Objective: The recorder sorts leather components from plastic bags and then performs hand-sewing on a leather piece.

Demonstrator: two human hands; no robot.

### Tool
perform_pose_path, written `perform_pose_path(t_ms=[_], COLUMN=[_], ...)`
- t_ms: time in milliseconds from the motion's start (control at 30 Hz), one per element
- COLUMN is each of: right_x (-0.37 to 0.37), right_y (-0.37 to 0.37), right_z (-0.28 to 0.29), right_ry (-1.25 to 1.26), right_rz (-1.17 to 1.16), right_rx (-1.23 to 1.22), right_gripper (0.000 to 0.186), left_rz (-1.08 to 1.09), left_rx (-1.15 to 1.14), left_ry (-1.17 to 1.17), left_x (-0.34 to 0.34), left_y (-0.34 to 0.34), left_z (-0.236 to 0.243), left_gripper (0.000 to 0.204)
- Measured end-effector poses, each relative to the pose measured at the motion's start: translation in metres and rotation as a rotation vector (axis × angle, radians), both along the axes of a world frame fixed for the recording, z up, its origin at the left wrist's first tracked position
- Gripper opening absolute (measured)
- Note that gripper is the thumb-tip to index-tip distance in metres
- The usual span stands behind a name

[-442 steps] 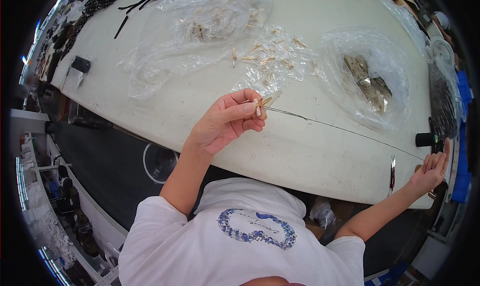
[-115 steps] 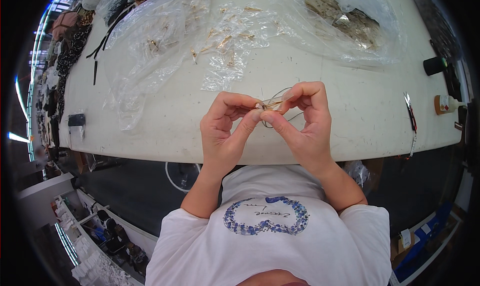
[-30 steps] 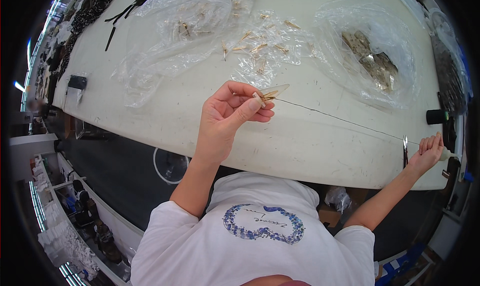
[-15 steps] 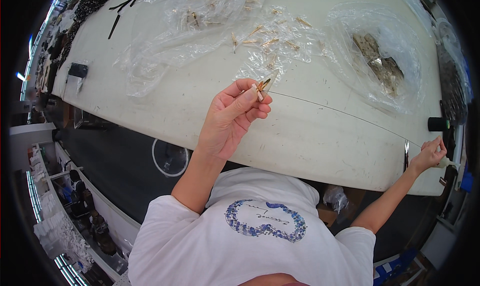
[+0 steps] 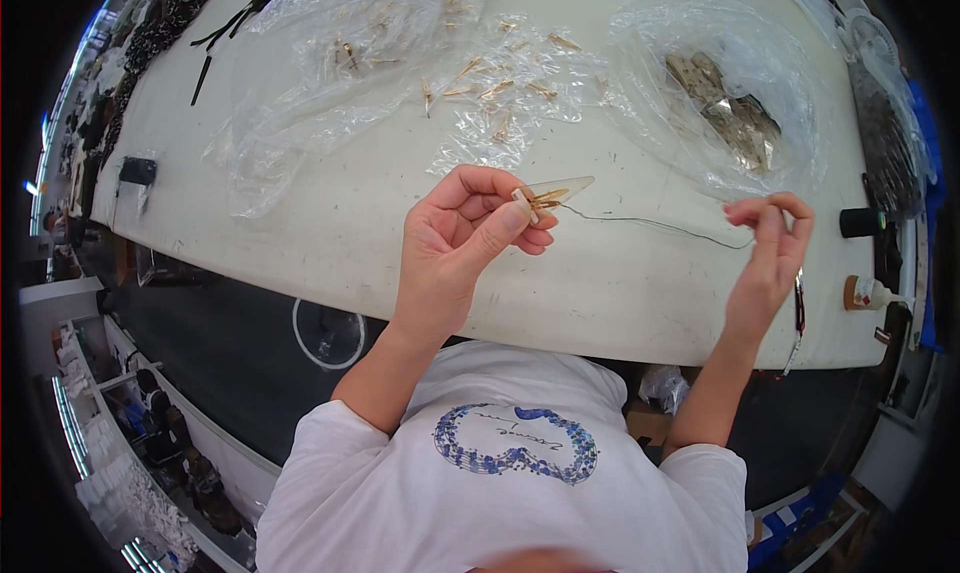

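Gripping a small gold-toned metal fitting [image 5: 546, 203] between thumb and fingers of the left hand [image 5: 452, 248], raised above the near side of the surface [image 5: 610, 308], with a clear pointed plastic piece [image 5: 577, 186] sticking out to the right. Curling the fingers of the right hand [image 5: 768, 258] well to the right, around the end of a thin dark thread [image 5: 660, 223]; cannot tell whether pinching or free of it. Seems partway through one fitting: apparently joined to the thread already, with a slack length left over. Cannot make out any wrap or knot, partly masked by the left thumb. Can see snips [image 5: 799, 313] at the near right, partly blocked by the right hand, then a squeeze bottle [image 5: 864, 293] and a dark spool [image 5: 860, 223]. Can spot more loose gold-toned fittings [image 5: 497, 90] at the far middle, probably left to work on, between a crumpled clear bag [image 5: 300, 88] on the left and another [image 5: 635, 68] on the right, holding brownish contents [image 5: 725, 108] too obscured to identify.
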State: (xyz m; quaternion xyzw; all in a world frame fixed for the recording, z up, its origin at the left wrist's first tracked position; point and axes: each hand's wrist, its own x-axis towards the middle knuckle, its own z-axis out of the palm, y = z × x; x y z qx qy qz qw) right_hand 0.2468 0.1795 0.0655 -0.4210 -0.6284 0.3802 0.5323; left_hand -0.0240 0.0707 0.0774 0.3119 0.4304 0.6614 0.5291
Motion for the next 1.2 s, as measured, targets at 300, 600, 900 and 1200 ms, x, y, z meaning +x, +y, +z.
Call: perform_pose_path(t_ms=[300, 600, 900, 1200], right_x=[-0.096, -0.104, -0.107, -0.105], right_y=[-0.047, -0.053, -0.052, -0.051], right_z=[0.003, 0.003, 0.007, 0.01], right_ry=[0.271, 0.228, 0.129, 0.059], right_rz=[0.422, 0.4, 0.346, 0.343], right_rx=[-0.341, -0.209, -0.115, -0.05], right_gripper=[0.012, 0.017, 0.019, 0.019], left_rz=[0.027, -0.092, -0.19, -0.177], left_rx=[0.087, 0.0, -0.1, -0.125], left_ry=[0.122, -0.083, -0.288, -0.278], left_x=[0.008, 0.001, -0.002, 0.0], left_y=[-0.007, -0.007, -0.008, -0.006], left_z=[0.006, 0.0, -0.004, -0.001], left_gripper=[0.016, 0.016, 0.016, 0.014])
